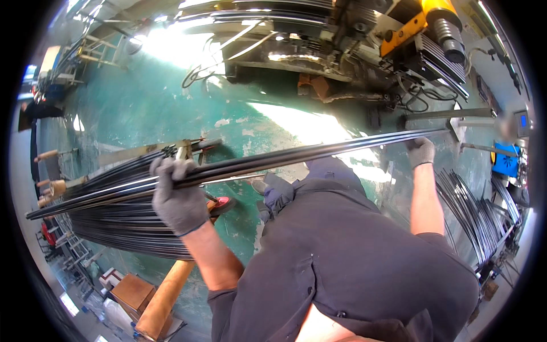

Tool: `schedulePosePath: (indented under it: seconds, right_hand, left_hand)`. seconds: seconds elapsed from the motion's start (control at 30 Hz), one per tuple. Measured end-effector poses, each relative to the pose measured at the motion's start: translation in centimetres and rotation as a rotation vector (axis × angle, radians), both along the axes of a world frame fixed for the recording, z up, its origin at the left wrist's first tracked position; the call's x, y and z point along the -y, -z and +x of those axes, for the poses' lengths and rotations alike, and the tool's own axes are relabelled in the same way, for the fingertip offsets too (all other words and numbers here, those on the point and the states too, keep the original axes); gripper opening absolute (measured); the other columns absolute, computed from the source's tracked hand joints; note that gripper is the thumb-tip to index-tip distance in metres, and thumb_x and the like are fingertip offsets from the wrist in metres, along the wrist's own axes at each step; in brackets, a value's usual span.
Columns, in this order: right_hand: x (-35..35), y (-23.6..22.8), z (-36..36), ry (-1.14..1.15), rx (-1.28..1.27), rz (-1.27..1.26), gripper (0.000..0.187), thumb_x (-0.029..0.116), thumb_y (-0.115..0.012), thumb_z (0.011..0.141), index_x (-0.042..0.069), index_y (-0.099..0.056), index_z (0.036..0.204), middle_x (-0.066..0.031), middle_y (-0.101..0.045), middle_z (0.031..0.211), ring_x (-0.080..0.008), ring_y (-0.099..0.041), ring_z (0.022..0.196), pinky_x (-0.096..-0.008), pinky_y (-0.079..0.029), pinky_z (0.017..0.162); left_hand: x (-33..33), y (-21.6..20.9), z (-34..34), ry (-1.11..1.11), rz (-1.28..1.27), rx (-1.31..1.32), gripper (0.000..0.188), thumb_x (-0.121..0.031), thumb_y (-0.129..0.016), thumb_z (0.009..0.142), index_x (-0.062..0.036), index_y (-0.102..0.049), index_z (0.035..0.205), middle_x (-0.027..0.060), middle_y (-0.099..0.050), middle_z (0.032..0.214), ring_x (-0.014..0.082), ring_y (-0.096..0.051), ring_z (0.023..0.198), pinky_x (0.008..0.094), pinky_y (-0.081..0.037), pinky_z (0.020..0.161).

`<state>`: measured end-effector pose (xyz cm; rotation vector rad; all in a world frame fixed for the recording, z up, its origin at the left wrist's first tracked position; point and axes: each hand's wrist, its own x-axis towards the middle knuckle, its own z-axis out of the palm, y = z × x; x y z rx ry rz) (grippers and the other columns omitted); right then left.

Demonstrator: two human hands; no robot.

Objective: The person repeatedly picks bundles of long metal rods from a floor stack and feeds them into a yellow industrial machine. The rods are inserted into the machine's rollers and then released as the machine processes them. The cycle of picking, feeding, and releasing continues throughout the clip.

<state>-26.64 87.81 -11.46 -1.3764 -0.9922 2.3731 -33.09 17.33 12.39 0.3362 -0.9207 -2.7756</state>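
A bundle of long, thin black metal rods (296, 156) stretches across in front of me, from the far left to the upper right. Around its left part, my left hand (179, 199), in a grey glove, is closed with the fingers wrapped over the top. My right hand (421, 152), gloved the same way, grips the rods near their right end. The bundle slopes up slightly toward the right. Beneath and beside my left hand lies a large stack of similar dark rods (125, 231), partly hidden by the held bundle and my hand.
A thick brown cardboard-like tube (166, 299) and a brown box (133, 292) are at the lower left. More rods (470, 214) stand on the right. Machinery with a yellow arm (403, 35) and loose cables runs along the far side. The green floor (165, 108) has bright sunlit patches.
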Motion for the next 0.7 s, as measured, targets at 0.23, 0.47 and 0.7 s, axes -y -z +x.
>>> schedulePosePath:
  seconds: [0.23,0.47,0.7]
  right_hand:
    - [8.1,-2.7,-5.7,0.071,-0.137,-0.332,0.019,0.012,-0.057,0.107,-0.004,-0.066,0.109,-0.0179,-0.071,0.106,-0.0334,-0.069,0.104,-0.0521,-0.055,0.107]
    - [-7.3,-2.0,-2.3,0.056,-0.19,0.054,0.041,0.038,-0.053,0.112,0.001,-0.071,0.111,-0.0097,-0.074,0.107,-0.0255,-0.069,0.102,-0.0405,-0.054,0.101]
    - [-12.7,-3.0,-0.3,0.439,-0.162,0.072,0.045,0.041,-0.054,0.11,0.0,-0.069,0.123,-0.0112,-0.075,0.119,-0.0242,-0.069,0.113,-0.039,-0.053,0.107]
  left_hand:
    - [-15.1,0.7,-4.6,0.192,-0.079,0.142,0.02,-0.01,-0.062,0.105,-0.0113,-0.061,0.125,0.0056,-0.066,0.102,0.0226,-0.061,0.093,0.0518,-0.042,0.112]
    - [-7.9,-6.8,-11.5,0.137,-0.112,-0.161,0.039,0.002,-0.063,0.095,0.0039,-0.053,0.133,0.013,-0.057,0.116,0.0269,-0.058,0.107,0.0508,-0.038,0.12]
    - [-15.3,-4.0,-16.1,0.291,-0.039,-0.021,0.037,0.003,-0.063,0.093,0.0033,-0.053,0.128,0.0117,-0.058,0.113,0.0287,-0.06,0.11,0.0531,-0.038,0.12]
